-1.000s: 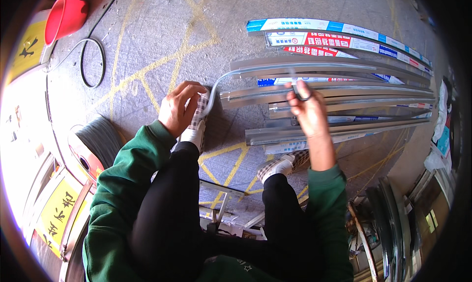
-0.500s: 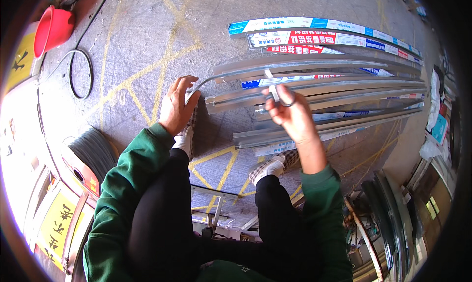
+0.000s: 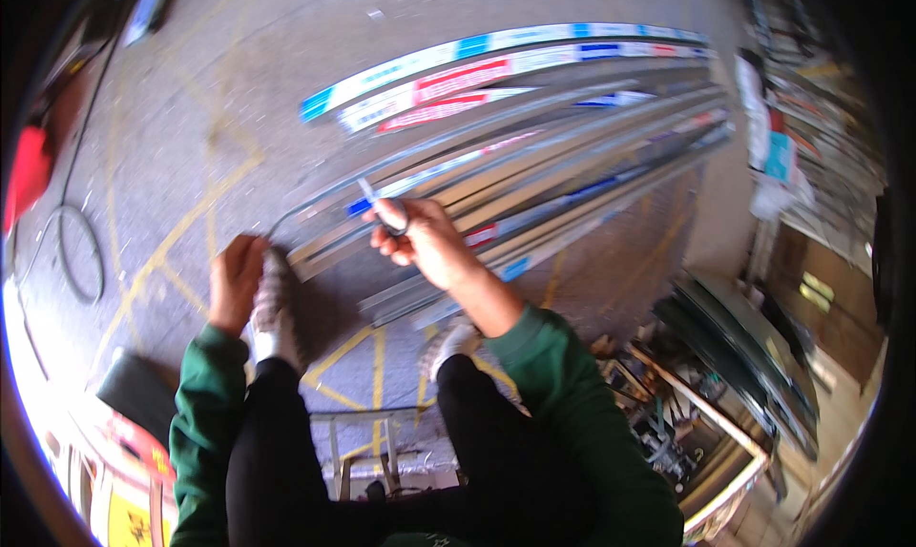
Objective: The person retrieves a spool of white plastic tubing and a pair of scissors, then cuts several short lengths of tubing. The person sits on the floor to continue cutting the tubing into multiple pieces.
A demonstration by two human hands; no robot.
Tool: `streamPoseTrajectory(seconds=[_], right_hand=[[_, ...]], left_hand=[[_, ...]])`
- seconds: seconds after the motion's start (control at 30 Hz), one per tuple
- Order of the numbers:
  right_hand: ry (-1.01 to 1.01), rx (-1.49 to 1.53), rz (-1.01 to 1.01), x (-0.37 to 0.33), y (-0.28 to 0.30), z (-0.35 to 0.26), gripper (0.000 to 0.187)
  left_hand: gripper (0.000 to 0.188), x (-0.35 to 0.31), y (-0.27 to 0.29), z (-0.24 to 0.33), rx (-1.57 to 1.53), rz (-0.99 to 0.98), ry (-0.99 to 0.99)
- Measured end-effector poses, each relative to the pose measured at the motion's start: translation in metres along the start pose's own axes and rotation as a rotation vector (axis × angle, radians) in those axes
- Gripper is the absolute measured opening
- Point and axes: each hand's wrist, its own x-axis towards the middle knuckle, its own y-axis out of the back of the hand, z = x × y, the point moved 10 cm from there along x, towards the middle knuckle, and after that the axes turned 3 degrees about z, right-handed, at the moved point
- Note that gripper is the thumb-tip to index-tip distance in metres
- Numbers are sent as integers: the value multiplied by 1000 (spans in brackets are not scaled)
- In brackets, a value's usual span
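Note:
My left hand (image 3: 236, 282) is closed in a pinch around the end of a thin grey strip (image 3: 303, 205). The strip runs from my fingers toward the near-left ends of long metal profiles (image 3: 563, 151) laid side by side on the floor. My right hand (image 3: 431, 246) grips small scissors (image 3: 394, 217) by their dark handles, the pale blades pointing up and left above the profiles. Motion blur hides whether the blades are apart. Some profiles carry printed white, red and blue film (image 3: 458, 75).
Both my shoes (image 3: 272, 304) stand close to the profile ends. A red bucket (image 3: 27, 175) and a looped black cable (image 3: 81, 256) are at the left, above a grey coil (image 3: 143, 394). At the lower right are a metal-edged bin (image 3: 701, 409) and dark curved strips (image 3: 735, 356).
The view has swung right, so the floor things appear farther left. My left hand has gone from loosely spread fingers to a pinch on the strip. The scissors stay in my right hand.

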Motion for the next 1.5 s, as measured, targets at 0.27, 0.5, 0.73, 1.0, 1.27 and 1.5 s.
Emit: streamPoseTrajectory(seconds=[0.27, 0.5, 0.73, 1.0, 1.27, 1.5], right_hand=[[209, -75, 429, -8, 153, -89, 30], [324, 50, 541, -7, 216, -143, 38], [14, 78, 91, -7, 61, -28, 43], [-47, 45, 10, 4, 15, -4, 37], [32, 20, 88, 0, 33, -9, 36], [205, 7, 279, -8, 101, -62, 33]], left_hand=[[22, -4, 12, 3, -229, -101, 113], [20, -7, 18, 9, -40, -173, 142], [29, -3, 19, 13, -51, -74, 31], [26, -2, 18, 6, -85, -23, 58], [21, -2, 15, 3, -21, -79, 68], [21, -2, 1, 7, -16, -134, 54]])
